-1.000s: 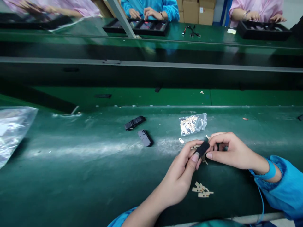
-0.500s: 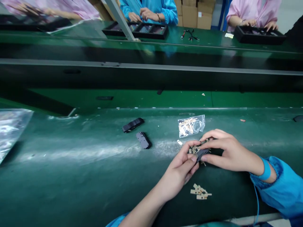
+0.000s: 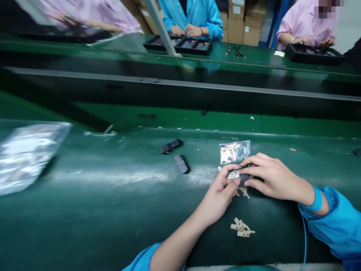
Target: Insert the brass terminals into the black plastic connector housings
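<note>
Your left hand (image 3: 216, 197), right hand (image 3: 278, 178): pinching the small dark-grey plastic block (image 3: 243, 181)
Drop risk: your pinch slackening mid-handling

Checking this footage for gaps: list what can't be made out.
In the head view:
Dark grey plastic piece: largely covered by the left hand and right hand.
Pale flat pieces nearby: partly hidden by hands, uncountable.
Large clear plastic bag: cut off at left edge, contents blurred.
Far-left black tray: contents blurred.

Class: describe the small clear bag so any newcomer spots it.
On the green table, find the left hand and right hand meeting at a dark part. Just beyond them lies the small bag, holding pale pieces and dwarfed by the big bag at far left.
</note>
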The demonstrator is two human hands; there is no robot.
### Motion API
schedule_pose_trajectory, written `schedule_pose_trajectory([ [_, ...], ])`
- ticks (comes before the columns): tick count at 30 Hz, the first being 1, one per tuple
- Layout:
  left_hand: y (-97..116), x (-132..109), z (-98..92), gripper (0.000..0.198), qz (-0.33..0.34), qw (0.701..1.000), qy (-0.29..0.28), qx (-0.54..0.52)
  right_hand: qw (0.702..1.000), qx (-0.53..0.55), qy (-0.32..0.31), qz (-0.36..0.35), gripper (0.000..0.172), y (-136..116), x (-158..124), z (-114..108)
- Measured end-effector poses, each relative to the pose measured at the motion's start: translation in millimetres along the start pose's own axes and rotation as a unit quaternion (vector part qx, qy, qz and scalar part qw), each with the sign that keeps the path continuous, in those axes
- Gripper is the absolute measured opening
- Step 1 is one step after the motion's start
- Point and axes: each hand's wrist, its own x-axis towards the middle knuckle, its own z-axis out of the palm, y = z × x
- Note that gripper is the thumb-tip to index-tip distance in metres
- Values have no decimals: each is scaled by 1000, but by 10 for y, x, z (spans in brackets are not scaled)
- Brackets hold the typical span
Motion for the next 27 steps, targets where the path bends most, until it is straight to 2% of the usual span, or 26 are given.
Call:
schedule_pose_trajectory([
  [2, -13, 6, -2, 43, 25, 999, 13, 21, 1000, -17, -13, -12, 24, 2, 43, -14],
  [4, 12, 8, -41, 39, 56, 991, 53, 106, 1000, -18, -8, -24, 22, 81, 95, -34],
  [5, 39, 4, -78, 38, 73, 980, 84, 166, 999, -18, 12, -27, 22, 166, 125, -48],
  [7, 114, -17, -178, 36, 107, 944, 144, 276, 994, -36, 106, -4, 22, 439, 188, -78],
  [8, 155, -35, -235, 33, 121, 927, 167, 312, 982, -59, 174, 33, 24, 619, 217, -93],
  [10, 222, -85, -338, 25, 132, 905, 185, 359, 937, -111, 294, 150, 26, 1011, 249, -118],
  [12, 257, -152, -400, 16, 135, 888, 162, 409, 900, -153, 318, 256, 32, 1341, 234, -122],
  [14, 250, -235, -403, 13, 143, 871, 96, 461, 882, -173, 313, 307, 48, 1485, 181, -94],
  [16, 205, -323, -357, 10, 147, 854, 6, 499, 890, -168, 313, 285, 57, 1385, 116, -32],
  [17, 172, -362, -325, 9, 146, 845, -36, 513, 903, -152, 313, 254, 51, 1251, 83, 8],
  [19, 97, -419, -262, 11, 138, 829, -95, 534, 937, -86, 289, 178, 25, 873, 17, 94],
  [20, 60, -435, -238, 11, 135, 822, -108, 543, 954, -39, 257, 146, 16, 661, -20, 139],
  [23, -15, -441, -213, 4, 128, 812, -113, 558, 989, 85, 94, 73, 14, 111, -151, 274],
  [25, -29, -431, -222, 6, 128, 816, -109, 554, 990, 123, -19, 64, 6, -114, -243, 367],
  [27, -27, -424, -233, 7, 127, 819, -103, 550, 985, 116, -91, 88, 10, -232, -317, 457],
])
